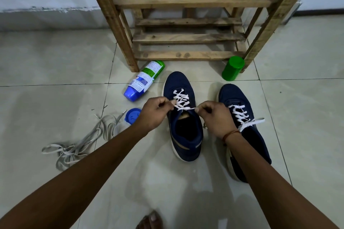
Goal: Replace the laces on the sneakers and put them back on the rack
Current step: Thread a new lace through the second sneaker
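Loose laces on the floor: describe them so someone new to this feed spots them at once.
Start at the wooden rack against the wall; by its left front leg a spray can lies on the tiles, with a blue cap nearer the camera. Left of that cap sprawls a tangled, greyish heap of loose laces, the only ones lying free rather than threaded through the navy sneakers.

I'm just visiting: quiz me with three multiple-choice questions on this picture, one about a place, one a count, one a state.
1. The green cap stands: A beside the rack's leg; B inside a sneaker; C on a shelf.
2. Sneakers on the floor: A one; B two; C three.
3. The hands: A lie flat; B pinch a white lace; C hold a can.
Key: A, it stands on the floor by the leg; B, a navy pair; B, fingers of both pinch it.
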